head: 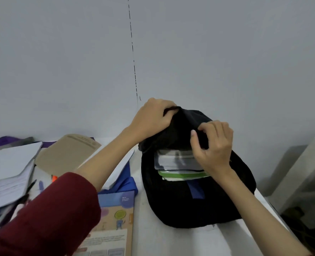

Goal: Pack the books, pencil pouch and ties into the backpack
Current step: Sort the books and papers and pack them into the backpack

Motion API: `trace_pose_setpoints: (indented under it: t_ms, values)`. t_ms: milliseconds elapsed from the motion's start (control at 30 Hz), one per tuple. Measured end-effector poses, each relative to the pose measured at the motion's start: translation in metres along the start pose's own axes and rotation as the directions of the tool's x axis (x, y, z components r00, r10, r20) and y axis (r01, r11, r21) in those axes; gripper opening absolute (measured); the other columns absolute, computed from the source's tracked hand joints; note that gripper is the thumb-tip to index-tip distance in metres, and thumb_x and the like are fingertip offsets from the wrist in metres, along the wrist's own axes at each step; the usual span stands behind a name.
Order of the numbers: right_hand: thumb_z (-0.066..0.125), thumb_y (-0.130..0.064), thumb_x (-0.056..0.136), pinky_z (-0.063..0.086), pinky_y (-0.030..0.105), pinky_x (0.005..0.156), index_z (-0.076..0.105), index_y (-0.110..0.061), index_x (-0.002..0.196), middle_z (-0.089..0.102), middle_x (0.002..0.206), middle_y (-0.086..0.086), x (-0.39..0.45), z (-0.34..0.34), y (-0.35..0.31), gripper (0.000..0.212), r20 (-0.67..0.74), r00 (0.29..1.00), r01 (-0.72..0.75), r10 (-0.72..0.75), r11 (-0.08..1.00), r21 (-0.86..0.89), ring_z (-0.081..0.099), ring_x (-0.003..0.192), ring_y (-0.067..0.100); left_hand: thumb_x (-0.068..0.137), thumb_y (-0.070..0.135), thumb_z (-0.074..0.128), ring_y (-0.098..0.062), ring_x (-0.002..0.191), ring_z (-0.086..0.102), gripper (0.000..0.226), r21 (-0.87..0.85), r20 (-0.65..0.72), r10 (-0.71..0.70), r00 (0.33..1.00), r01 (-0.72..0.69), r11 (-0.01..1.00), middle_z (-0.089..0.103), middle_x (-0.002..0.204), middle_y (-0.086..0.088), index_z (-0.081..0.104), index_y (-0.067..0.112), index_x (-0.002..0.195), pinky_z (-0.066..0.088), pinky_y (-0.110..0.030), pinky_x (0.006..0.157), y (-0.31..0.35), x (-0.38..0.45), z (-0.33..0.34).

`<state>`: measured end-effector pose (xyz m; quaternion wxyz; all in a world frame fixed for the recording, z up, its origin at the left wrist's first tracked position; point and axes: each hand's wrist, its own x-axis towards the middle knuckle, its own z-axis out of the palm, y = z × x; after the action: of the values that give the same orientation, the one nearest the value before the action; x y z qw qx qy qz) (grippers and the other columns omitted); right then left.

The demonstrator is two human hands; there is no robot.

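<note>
Backpack [180, 206] stands upright, mouth toward the camera; left hand [153, 119] and right hand [214, 143] grip its top.

White table [149, 237] bears black backpack [180, 209], papers [9, 163], workbook [114, 228]

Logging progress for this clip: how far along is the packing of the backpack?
Done: books already stand inside the open black backpack. In hand: the left hand and right hand each have a grip on its top flap. Left: an illustrated book and papers lie on the table. No pouch or ties can be made out, so whether they are packed is unclear.
</note>
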<state>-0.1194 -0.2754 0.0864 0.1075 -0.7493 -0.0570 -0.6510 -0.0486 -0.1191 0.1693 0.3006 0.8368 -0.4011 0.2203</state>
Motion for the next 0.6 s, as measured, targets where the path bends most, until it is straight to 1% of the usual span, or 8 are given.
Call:
trace_pose_setpoints:
  t_ms: [33,100,200,267,333,433,500,600]
  values:
    - [0.060,-0.018,0.082,0.034,0.031,0.068,0.059,-0.005,0.078,0.058,0.073,0.008,-0.004,0.004,-0.006,0.014,0.061,0.998,-0.009,0.007,1.000,0.030,0.047,0.074,0.020,0.090,0.022,0.055,-0.010,0.081,0.063,0.020,-0.044,0.051,-0.026,0.998,0.028,0.999,0.072,0.087,0.006,0.072,0.016,0.097,0.049,-0.028,0.077,-0.003,-0.013,-0.001]
    - [0.060,-0.022,0.082,0.034,0.030,0.070,0.061,-0.005,0.078,0.058,0.075,0.006,-0.017,0.010,-0.021,0.018,0.170,0.985,-0.033,0.018,0.996,0.085,0.049,0.073,0.020,0.087,0.022,0.063,0.004,0.068,0.057,0.018,-0.105,0.212,-0.110,0.971,0.134,0.985,0.067,0.079,0.013,0.072,0.020,0.103,0.044,-0.015,0.069,-0.014,-0.042,-0.004]
    - [0.059,-0.029,0.084,0.034,0.030,0.072,0.060,-0.009,0.070,0.056,0.069,0.002,-0.037,0.020,-0.044,0.025,0.290,0.957,-0.072,0.021,0.983,0.168,0.050,0.067,0.017,0.087,0.022,0.066,0.000,0.058,0.061,0.018,-0.189,0.412,-0.283,0.866,0.385,0.903,0.069,0.073,0.003,0.071,0.016,0.102,0.043,-0.009,0.059,-0.038,-0.091,-0.013]
    - [0.059,-0.026,0.085,0.035,0.031,0.068,0.058,-0.010,0.063,0.054,0.063,0.001,-0.049,0.032,-0.066,0.027,0.340,0.940,-0.067,-0.013,0.973,0.223,0.049,0.062,0.017,0.089,0.018,0.062,-0.007,0.067,0.066,0.013,-0.250,0.374,-0.440,0.817,0.545,0.800,0.072,0.078,-0.005,0.070,0.015,0.099,0.048,-0.013,0.058,-0.064,-0.128,-0.023]
    - [0.058,-0.019,0.086,0.033,0.031,0.065,0.055,-0.010,0.060,0.053,0.059,0.002,-0.058,0.045,-0.085,0.028,0.382,0.921,-0.024,-0.071,0.971,0.240,0.047,0.058,0.019,0.092,0.018,0.059,-0.012,0.077,0.066,0.010,-0.323,0.253,-0.630,0.734,0.678,0.660,0.071,0.086,-0.004,0.068,0.018,0.095,0.054,-0.020,0.061,-0.097,-0.165,-0.030]
    - [0.053,-0.021,0.085,0.030,0.031,0.064,0.055,-0.012,0.059,0.055,0.058,0.001,-0.074,0.071,-0.120,0.028,0.507,0.853,-0.022,-0.124,0.962,0.272,0.049,0.058,0.020,0.093,0.014,0.057,-0.014,0.080,0.062,0.012,-0.431,0.054,-0.869,0.492,0.796,0.425,0.067,0.101,-0.013,0.064,0.012,0.101,0.052,-0.020,0.064,-0.149,-0.218,-0.041]
    - [0.047,-0.028,0.086,0.032,0.033,0.066,0.060,-0.012,0.065,0.060,0.063,0.001,-0.082,0.091,-0.145,0.029,0.670,0.732,-0.039,-0.121,0.975,0.218,0.055,0.064,0.022,0.092,0.015,0.058,-0.017,0.083,0.060,0.019,-0.474,-0.013,-0.941,0.337,0.827,0.303,0.065,0.104,-0.012,0.059,0.009,0.110,0.047,-0.021,0.062,-0.174,-0.237,-0.049]
    - [0.043,-0.035,0.095,0.038,0.037,0.083,0.061,-0.010,0.105,0.064,0.103,0.006,-0.091,0.121,-0.169,0.032,0.923,0.382,-0.176,0.041,0.984,0.029,0.054,0.100,0.027,0.092,0.009,0.054,-0.011,0.067,0.055,0.011,-0.631,0.063,-0.976,0.207,0.767,0.122,0.060,0.081,-0.002,0.057,0.012,0.102,0.044,-0.017,0.053,-0.201,-0.243,-0.053]
